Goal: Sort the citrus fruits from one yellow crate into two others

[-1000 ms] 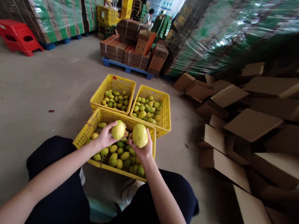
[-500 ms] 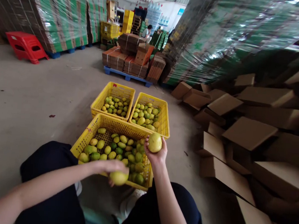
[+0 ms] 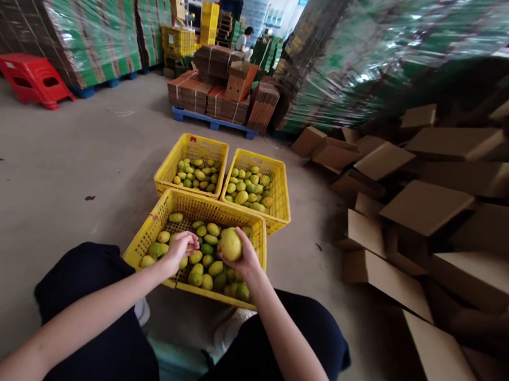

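Note:
In my right hand (image 3: 246, 258) is a round yellow-green fruit (image 3: 231, 244), gripped with the thumb on top, above the right part of the front yellow crate (image 3: 160, 282). My left hand (image 3: 183, 248) hovers over the same crate, its fingers loosely curled and apart, with nothing seen in them. Several yellow and green fruits (image 3: 208, 266) lie in this crate below both hands. The exact kind of fruit is not clear. Part of the crate's contents is hidden behind my hands.
Behind stand two more yellow crates, the left one (image 3: 160, 177) and the right one (image 3: 284, 200), both holding fruit. Open cardboard boxes (image 3: 426, 208) pile up on the right. A blue pallet (image 3: 215, 123) carries flattened cartons. A red stool (image 3: 34, 79) stands left; a person (image 3: 244, 40) is far back.
My left hand has let go of a yellow fruit and moved up and left over the crate. My right hand has moved left with its fruit. The view has shifted slightly.

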Demonstrator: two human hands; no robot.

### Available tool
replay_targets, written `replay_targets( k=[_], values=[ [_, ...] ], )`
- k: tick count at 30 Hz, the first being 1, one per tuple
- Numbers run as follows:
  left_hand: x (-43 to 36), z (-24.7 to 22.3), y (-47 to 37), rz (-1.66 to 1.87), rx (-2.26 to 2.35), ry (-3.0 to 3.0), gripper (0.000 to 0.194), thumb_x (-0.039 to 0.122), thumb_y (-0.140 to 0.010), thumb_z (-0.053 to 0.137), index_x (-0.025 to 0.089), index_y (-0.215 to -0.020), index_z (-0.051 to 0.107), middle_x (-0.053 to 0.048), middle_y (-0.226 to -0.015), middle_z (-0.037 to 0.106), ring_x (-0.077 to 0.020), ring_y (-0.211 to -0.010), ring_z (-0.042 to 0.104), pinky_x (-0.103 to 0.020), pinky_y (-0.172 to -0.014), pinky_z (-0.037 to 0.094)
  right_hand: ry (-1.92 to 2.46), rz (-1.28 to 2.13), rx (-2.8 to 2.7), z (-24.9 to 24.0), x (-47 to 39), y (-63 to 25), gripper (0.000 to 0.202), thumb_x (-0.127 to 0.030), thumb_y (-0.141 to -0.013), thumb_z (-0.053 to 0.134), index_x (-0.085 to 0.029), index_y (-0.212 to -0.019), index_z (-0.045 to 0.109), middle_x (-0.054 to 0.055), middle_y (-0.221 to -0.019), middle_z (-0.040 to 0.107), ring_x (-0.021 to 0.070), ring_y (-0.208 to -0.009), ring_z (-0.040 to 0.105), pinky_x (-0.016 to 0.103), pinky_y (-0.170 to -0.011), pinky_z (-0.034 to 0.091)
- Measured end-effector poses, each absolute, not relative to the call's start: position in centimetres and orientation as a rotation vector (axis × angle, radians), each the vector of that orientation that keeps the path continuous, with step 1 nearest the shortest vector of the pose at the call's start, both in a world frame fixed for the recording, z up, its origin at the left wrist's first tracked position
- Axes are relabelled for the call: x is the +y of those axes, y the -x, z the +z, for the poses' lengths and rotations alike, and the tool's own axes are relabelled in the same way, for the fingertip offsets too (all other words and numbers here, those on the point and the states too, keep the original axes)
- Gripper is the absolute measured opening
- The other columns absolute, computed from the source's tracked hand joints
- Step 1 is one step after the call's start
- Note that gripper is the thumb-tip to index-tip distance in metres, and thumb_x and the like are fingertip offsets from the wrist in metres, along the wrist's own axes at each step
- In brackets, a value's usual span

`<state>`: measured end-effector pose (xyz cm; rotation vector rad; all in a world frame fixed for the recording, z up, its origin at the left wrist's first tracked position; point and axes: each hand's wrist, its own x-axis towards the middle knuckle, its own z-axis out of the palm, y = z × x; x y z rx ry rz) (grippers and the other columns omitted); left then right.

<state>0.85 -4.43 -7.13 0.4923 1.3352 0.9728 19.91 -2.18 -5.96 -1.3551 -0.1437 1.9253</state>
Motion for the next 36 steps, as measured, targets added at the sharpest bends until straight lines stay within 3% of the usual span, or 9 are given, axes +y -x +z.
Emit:
replay_targets(
  k=[7, 12, 15, 18, 21, 23, 26, 32, 36],
  values=[
    [-2.3, -4.9, 0.9, 0.887, 1.222, -0.656, 0.007, 0.015, -0.061, 0.055, 0.016, -0.063, 0.062, -0.001, -0.058, 0.065, -0.0117, -0.057, 0.06, -0.022, -0.061, 0.048, 1.499, 2.44, -0.548, -9.1, -5.5, -16.7, 0.028, -0.04, -0.089, 0.061, -0.013, -0.092, 0.063, 0.006, -0.066, 0.068, 0.0177, -0.045, 0.063, 0.026, -0.038, 0.049],
    [-2.4, -5.6, 1.8, 0.868, 1.196, -0.502, 0.008, 0.012, -0.067, 0.056, 0.015, -0.067, 0.063, -0.002, -0.061, 0.066, -0.0113, -0.053, 0.061, -0.023, -0.058, 0.05, 1.228, 3.012, -0.681, -9.7, -7.7, -17.3, 0.015, -0.02, -0.081, 0.071, -0.019, -0.094, 0.063, 0.002, -0.077, 0.071, 0.0193, -0.062, 0.071, 0.03, -0.054, 0.059],
    [-2.6, -5.8, 2.4, 0.868, 1.162, -0.469, 0.008, 0.01, -0.07, 0.056, 0.014, -0.069, 0.063, -0.002, -0.062, 0.066, -0.0113, -0.052, 0.061, -0.023, -0.057, 0.05, 1.317, 2.778, -0.533, -8.4, -5.7, -18.7, 0.015, -0.023, -0.083, 0.068, -0.018, -0.095, 0.061, 0.004, -0.079, 0.07, 0.0204, -0.065, 0.072, 0.032, -0.057, 0.06],
    [-2.7, -5.8, 2.7, 0.844, 1.16, -0.461, 0.011, 0.008, -0.074, 0.055, 0.014, -0.07, 0.064, -0.003, -0.063, 0.067, -0.0115, -0.053, 0.062, -0.023, -0.058, 0.052, 1.299, 2.102, -0.286, -5.5, -2.0, -20.9, 0.017, -0.035, -0.089, 0.059, -0.019, -0.095, 0.058, 0.004, -0.079, 0.069, 0.0184, -0.065, 0.071, 0.03, -0.056, 0.06],
    [-2.5, -6.1, 2.7, 0.828, 1.18, -0.458, 0.015, 0.007, -0.077, 0.053, 0.014, -0.07, 0.065, -0.004, -0.064, 0.068, -0.0118, -0.054, 0.063, -0.023, -0.059, 0.052, 1.034, 1.604, -0.099, -2.4, 0.6, -23.3, 0.012, -0.032, -0.09, 0.052, -0.023, -0.097, 0.054, 0.007, -0.097, 0.07, 0.0188, -0.092, 0.073, 0.03, -0.07, 0.061],
    [-2.2, -6.5, 2.7, 0.824, 1.186, -0.471, 0.015, 0.008, -0.077, 0.053, 0.014, -0.071, 0.065, -0.005, -0.066, 0.069, -0.0122, -0.055, 0.063, -0.024, -0.059, 0.052, 0.96, 1.489, -0.034, -1.3, 1.0, -24.1, 0.01, -0.026, -0.088, 0.05, -0.026, -0.098, 0.053, 0.007, -0.102, 0.07, 0.0177, -0.1, 0.071, 0.03, -0.074, 0.061],
    [-1.6, -7.2, 2.5, 0.806, 1.204, -0.519, 0.013, 0.009, -0.076, 0.055, 0.014, -0.071, 0.066, -0.006, -0.067, 0.069, -0.0133, -0.055, 0.063, -0.025, -0.06, 0.051, 0.937, 1.578, -0.042, -1.4, -0.3, -23.2, 0.016, -0.018, -0.085, 0.048, -0.024, -0.098, 0.056, 0.007, -0.098, 0.072, 0.0166, -0.094, 0.072, 0.027, -0.072, 0.059],
    [-1.0, -9.0, 2.0, 0.616, 1.32, -0.865, 0.013, 0.016, -0.081, 0.057, 0.017, -0.071, 0.066, -0.004, -0.07, 0.068, -0.0152, -0.061, 0.062, -0.025, -0.064, 0.048, 1.078, 2.153, -0.295, -4.6, -4.0, -17.7, 0.011, -0.015, -0.081, 0.053, -0.014, -0.087, 0.062, 0.005, -0.07, 0.071, 0.0148, -0.056, 0.067, 0.024, -0.056, 0.053],
    [-1.5, -12.7, 2.4, 0.498, 1.471, -1.017, 0.021, 0.008, -0.07, 0.071, 0.021, -0.061, 0.057, 0.0, -0.066, 0.058, -0.02, -0.09, 0.065, -0.022, -0.08, 0.048, 1.169, 2.16, -0.413, -4.4, -3.8, -17.5, 0.015, -0.012, -0.084, 0.048, -0.016, -0.082, 0.063, 0.003, -0.069, 0.072, 0.0129, -0.055, 0.065, 0.022, -0.056, 0.05]
  ],
)
